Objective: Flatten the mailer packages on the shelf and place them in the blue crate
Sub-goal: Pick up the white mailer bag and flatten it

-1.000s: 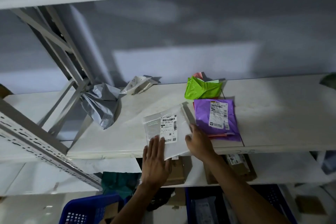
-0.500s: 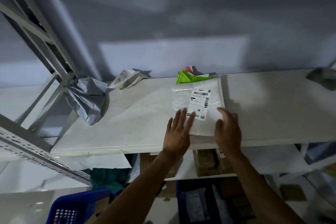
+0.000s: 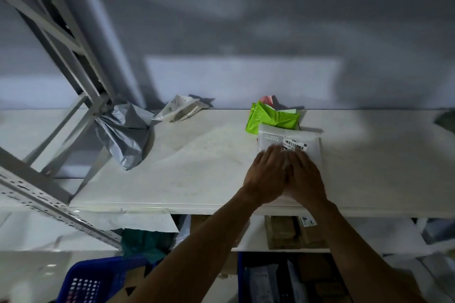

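Observation:
A white mailer (image 3: 293, 139) with a barcode label lies flat on the white shelf (image 3: 202, 167), right of centre. My left hand (image 3: 267, 176) and my right hand (image 3: 306, 174) lie side by side on its near half, palms down, fingers spread, pressing on it. Behind it sits a crumpled green mailer (image 3: 270, 119) with a bit of pink one (image 3: 267, 99) showing behind. A crumpled grey mailer (image 3: 125, 135) lies at the shelf's left, and a small silver-white one (image 3: 179, 110) behind it. A blue crate (image 3: 91, 280) stands below at the bottom left.
Grey metal shelf struts (image 3: 61, 86) slant across the left. The lower shelf holds brown cardboard boxes (image 3: 288, 231) and a teal bag (image 3: 145, 243). A second blue crate (image 3: 248, 278) with packages stands under my right arm. A dark object (image 3: 445, 118) sits at the shelf's far right edge.
The white mailer went from left of the purple mailer to on top of it, hiding it. My hands have come together on the mailer's near half.

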Demonstrator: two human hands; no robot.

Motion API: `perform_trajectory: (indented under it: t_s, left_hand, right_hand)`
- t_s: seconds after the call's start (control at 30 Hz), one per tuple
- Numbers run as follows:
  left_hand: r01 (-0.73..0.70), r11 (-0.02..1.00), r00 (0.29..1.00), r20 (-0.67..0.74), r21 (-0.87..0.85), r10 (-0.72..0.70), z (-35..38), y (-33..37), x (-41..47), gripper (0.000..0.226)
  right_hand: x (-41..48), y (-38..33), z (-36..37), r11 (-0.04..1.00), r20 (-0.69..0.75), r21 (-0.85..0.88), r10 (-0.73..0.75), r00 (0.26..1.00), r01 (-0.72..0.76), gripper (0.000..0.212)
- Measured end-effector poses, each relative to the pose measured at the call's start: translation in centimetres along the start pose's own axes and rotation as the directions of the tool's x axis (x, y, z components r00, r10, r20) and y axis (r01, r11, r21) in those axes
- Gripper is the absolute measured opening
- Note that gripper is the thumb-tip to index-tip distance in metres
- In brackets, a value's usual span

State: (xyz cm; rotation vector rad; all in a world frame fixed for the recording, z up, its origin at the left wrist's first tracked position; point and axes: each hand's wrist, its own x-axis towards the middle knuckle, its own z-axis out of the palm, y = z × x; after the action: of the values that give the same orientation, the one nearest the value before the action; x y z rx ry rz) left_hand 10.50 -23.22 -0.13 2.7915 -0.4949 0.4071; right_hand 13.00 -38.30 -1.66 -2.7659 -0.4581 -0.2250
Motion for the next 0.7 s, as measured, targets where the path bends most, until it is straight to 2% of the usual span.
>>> perform_trajectory:
  t_s: [0.07,0.17,0.33,0.5,0.6,0.7]
  left_hand:
    - [-0.005,1.0,0.997,0.08,0.017,0.003,0.7,-0.5,0.7,0.062]
    - [0.046,0.999,0.994,0.097,-0.007,-0.045,2.7,-1.5,0.5,0.078]
    - [0.122,0.98,0.991,0.079,-0.156,-0.111,4.0,-1.5,-0.2,0.062]
    - [0.111,0.978,0.991,0.098,-0.179,-0.094,3.8,-2.0,-0.6,0.063]
    - [0.123,0.981,0.986,0.132,-0.151,-0.104,3.5,-2.2,-0.3,0.071]
    - [0.124,0.979,0.988,0.113,-0.161,-0.106,3.4,-2.4,-0.5,0.076]
  right_hand:
    - [0.4,0.4,0.6,1.0,0.058,-0.013,-0.013,0.998,0.014,0.057]
    - [0.7,0.8,1.3,0.999,0.069,-0.024,-0.031,0.997,0.033,0.057]
    - [0.3,1.3,2.9,0.999,0.039,-0.026,-0.025,0.999,0.026,0.057]
    - [-0.1,1.9,4.5,0.984,0.058,-0.155,-0.082,0.995,0.09,0.04]
    - [0.1,2.2,4.4,0.973,0.078,-0.197,-0.103,0.992,0.116,0.042]
    - [0.2,2.7,4.2,0.939,0.073,-0.259,-0.216,0.974,0.227,0.037]
